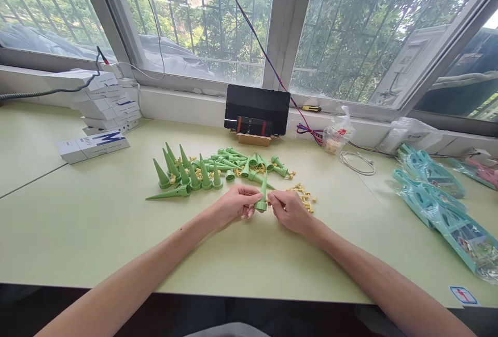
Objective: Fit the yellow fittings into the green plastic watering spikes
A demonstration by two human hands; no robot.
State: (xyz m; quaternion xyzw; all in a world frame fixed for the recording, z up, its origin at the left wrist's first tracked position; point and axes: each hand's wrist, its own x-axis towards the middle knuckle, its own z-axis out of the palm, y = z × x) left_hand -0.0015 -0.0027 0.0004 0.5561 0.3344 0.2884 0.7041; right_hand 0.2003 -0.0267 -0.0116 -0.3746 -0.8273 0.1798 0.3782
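My left hand [239, 201] is closed around a green plastic watering spike [263, 194], held upright with its point up and its ribbed cap down. My right hand [290, 210] pinches at the side of that spike; what lies between its fingertips is too small and covered to make out. Just beyond the right hand lie several small yellow plastic valves [301, 190]. Farther back and left, several finished-looking green spikes [205, 175] stand on their caps, and one long spike [169, 193] lies on its side. Behind the hands spreads a pile of loose green spikes [233, 158] mixed with yellow pieces.
A dark tablet [257, 103] with a phone [253, 126] before it stands by the window. White boxes [97, 145] are stacked at left. Teal pieces in plastic wrap [447, 207] lie at right, near a coiled white cable [358, 165] and a plastic bag [337, 135].
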